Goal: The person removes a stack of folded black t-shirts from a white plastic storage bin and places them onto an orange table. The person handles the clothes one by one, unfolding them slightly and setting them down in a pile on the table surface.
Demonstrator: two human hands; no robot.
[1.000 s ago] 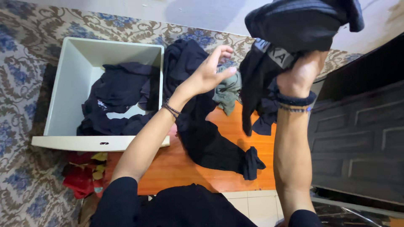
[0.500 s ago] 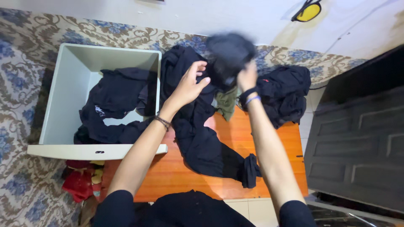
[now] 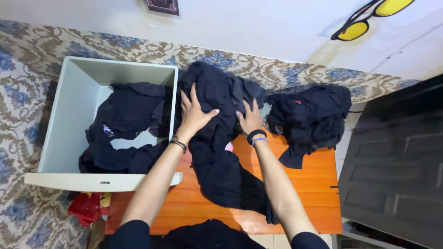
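Observation:
My left hand (image 3: 195, 113) lies flat with spread fingers on a pile of black clothes (image 3: 217, 92) in the middle of an orange wooden table (image 3: 314, 184). My right hand (image 3: 251, 117) presses on the same pile just to the right, fingers apart. A long black garment (image 3: 226, 175) trails from the pile toward me. Another heap of black clothes (image 3: 314, 115) lies to the right of my right hand. Neither hand grips anything.
A pale grey drawer box (image 3: 69, 120) stands at the left with dark clothes (image 3: 124, 124) inside. Red cloth (image 3: 85, 207) lies below it on the patterned carpet (image 3: 18, 92). A dark cabinet (image 3: 397, 161) stands at the right. Yellow-lensed glasses (image 3: 369, 18) rest on the white wall.
My right hand came down from holding a black garment high in the air. That garment now lies on the table, and both hands rest on the middle pile.

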